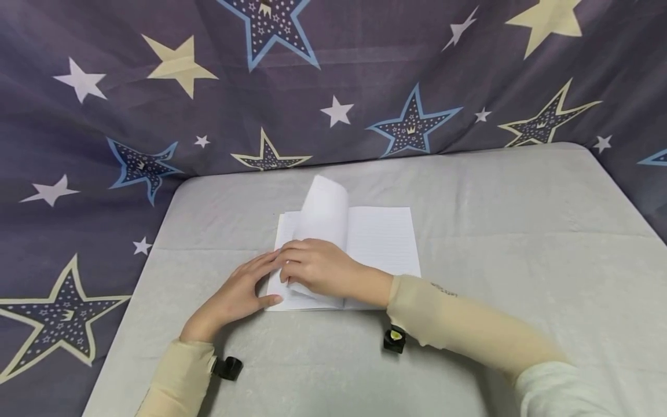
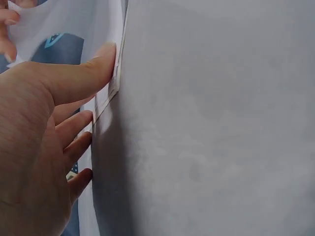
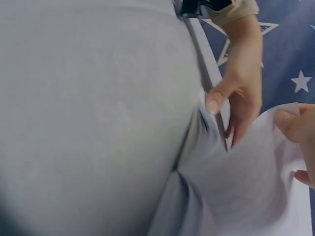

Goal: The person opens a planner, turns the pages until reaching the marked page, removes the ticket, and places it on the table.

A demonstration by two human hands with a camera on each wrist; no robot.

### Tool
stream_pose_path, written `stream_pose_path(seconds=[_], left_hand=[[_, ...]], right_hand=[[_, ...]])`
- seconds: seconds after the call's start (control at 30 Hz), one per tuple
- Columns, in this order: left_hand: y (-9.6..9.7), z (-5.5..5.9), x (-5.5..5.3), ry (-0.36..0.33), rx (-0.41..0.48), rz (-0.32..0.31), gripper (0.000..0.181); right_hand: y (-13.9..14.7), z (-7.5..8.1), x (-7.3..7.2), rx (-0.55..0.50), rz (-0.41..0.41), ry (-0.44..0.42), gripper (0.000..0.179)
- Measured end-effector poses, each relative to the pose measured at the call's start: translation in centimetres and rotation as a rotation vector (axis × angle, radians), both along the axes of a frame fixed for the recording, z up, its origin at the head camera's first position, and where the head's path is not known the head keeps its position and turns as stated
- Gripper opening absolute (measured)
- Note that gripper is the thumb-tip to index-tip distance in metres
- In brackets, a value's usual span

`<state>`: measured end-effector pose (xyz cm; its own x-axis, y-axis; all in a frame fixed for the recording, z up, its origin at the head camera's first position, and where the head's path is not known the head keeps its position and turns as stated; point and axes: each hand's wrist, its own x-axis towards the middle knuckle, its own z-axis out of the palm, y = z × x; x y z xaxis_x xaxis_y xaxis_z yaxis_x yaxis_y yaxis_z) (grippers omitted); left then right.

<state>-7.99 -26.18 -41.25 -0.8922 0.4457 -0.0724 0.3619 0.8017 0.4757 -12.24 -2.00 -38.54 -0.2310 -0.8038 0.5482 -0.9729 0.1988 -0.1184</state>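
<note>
An open notebook [image 1: 385, 237] with white lined pages lies on the grey-covered table. My right hand [image 1: 323, 269] reaches over its left half and pinches a page [image 1: 325, 208], which is lifted and curls upward near the spine. In the right wrist view the thumb of that right hand [image 3: 300, 125] lies on the page's edge. My left hand [image 1: 231, 298] rests at the notebook's left edge, fingers extended close to the right hand's fingertips. The left wrist view shows the left thumb [image 2: 101, 66] on the notebook's near left corner, with the other fingers spread beside it.
The table [image 1: 521, 278] has a soft grey cover with faint creases. A dark curtain [image 1: 365, 69] printed with stars hangs behind it and along the left and right sides. Small black wrist cameras sit on the left wrist [image 1: 227, 368] and right wrist [image 1: 394, 339].
</note>
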Motion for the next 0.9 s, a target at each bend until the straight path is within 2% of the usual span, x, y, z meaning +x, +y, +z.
stream_pose_path(seconds=[0.1, 0.2, 0.33, 0.4, 0.53, 0.67, 0.8, 0.9], left_hand=[[0.0, 0.3, -0.1, -0.022, 0.006, 0.011, 0.082], [0.0, 0.5, -0.2, -0.037, 0.016, 0.012, 0.086], [0.1, 0.6, -0.3, -0.050, 0.023, -0.005, 0.082], [0.1, 0.6, -0.3, -0.046, 0.024, -0.017, 0.078], [0.0, 0.5, -0.3, -0.025, 0.032, -0.033, 0.074], [-0.1, 0.5, -0.2, -0.009, 0.039, -0.034, 0.074], [-0.3, 0.6, -0.1, -0.002, 0.026, -0.026, 0.073], [-0.4, 0.8, -0.2, -0.004, 0.009, -0.020, 0.072]], right_hand=[[-0.6, -0.5, 0.3, 0.028, 0.054, -0.047, 0.004], [-1.0, -1.0, 0.5, 0.079, 0.067, -0.090, 0.004], [-1.2, -1.8, 0.9, 0.168, 0.060, -0.156, 0.005], [-1.1, -2.1, 1.0, 0.208, 0.055, -0.188, 0.009], [-0.6, -2.5, 1.3, 0.263, 0.034, -0.244, 0.030], [-0.1, -2.8, 1.4, 0.277, -0.013, -0.237, 0.041], [0.5, -2.6, 1.6, 0.262, -0.077, -0.187, 0.033], [1.2, -2.2, 1.8, 0.244, -0.126, -0.182, 0.026]])
